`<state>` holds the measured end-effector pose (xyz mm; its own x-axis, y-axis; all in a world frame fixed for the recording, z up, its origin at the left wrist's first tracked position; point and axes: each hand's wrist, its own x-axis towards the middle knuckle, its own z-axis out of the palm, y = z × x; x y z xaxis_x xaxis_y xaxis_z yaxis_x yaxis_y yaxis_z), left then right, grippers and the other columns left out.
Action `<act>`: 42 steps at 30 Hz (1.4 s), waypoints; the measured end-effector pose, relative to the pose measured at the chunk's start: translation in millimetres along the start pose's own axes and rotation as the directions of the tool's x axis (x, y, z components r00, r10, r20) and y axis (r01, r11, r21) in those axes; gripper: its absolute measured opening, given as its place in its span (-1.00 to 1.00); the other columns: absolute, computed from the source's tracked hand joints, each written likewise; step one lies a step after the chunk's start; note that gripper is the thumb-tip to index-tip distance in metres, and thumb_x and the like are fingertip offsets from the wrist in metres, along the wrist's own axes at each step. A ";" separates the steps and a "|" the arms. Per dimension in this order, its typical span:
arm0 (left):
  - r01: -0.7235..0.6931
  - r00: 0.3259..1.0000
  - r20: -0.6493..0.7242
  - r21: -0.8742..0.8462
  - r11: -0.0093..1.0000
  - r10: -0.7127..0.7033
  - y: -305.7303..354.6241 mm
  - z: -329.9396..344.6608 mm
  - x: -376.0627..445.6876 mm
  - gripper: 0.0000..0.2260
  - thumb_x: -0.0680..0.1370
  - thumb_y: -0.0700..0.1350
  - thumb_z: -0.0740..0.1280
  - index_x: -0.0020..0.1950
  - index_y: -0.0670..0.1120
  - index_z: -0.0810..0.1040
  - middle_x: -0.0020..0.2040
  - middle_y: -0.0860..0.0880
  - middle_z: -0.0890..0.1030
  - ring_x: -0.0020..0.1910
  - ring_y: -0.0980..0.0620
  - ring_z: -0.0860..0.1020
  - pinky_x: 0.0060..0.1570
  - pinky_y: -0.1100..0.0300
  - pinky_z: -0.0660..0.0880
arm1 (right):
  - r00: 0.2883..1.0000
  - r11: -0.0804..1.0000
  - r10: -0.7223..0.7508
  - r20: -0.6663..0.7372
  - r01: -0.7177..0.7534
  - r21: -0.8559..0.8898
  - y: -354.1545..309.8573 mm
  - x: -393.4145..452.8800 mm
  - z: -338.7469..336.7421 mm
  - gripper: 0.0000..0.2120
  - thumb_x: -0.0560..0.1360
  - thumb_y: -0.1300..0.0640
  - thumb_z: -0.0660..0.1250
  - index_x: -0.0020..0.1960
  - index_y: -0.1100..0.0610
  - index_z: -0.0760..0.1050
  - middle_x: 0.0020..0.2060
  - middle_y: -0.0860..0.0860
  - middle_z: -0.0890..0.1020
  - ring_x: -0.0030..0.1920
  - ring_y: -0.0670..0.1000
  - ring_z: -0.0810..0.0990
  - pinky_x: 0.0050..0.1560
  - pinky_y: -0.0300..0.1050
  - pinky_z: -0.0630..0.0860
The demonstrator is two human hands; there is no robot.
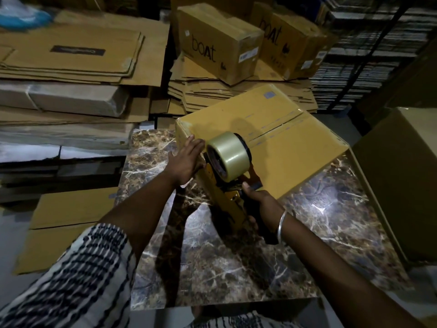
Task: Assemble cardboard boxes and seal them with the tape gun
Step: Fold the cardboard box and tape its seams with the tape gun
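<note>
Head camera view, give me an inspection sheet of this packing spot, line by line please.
Surface: marble-patterned table, glossy, with glare spots.
Job's things: cardboard box on the table's far side, top flaps closed, centre seam showing; tape gun with a clear tape roll against the box's near side.
Clutter: flattened cardboard stacks to the left and behind; two boxes marked "boat" on a stack; a large box at right.
Grippers: left hand presses flat on the box's near edge; right hand grips the tape gun's handle.
Cables: nothing seen.
Surroundings: dim storeroom, dark stacked shelving at upper right.
</note>
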<state>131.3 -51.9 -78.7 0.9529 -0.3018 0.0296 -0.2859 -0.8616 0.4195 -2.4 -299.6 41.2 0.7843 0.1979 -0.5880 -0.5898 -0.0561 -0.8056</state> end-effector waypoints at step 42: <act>-0.067 0.998 -0.023 -0.179 0.982 0.064 63.7 -18.0 9.3 -0.73 0.57 -0.27 0.38 0.26 -0.12 0.65 0.46 -0.02 0.45 0.56 -0.01 0.19 0.38 0.07 0.25 | 0.999 0.996 -0.035 -0.025 0.033 -0.083 30.2 -15.2 -46.9 -0.54 0.47 -0.34 0.33 -0.39 0.00 0.55 -0.49 0.09 0.31 -0.54 0.06 0.19 -0.50 -0.12 0.11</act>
<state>123.8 -102.3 -35.4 0.9346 -0.3473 0.0771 -0.3268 -0.7524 0.5719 -23.1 -350.1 22.4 0.8091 0.1749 -0.5610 -0.5456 -0.1309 -0.8277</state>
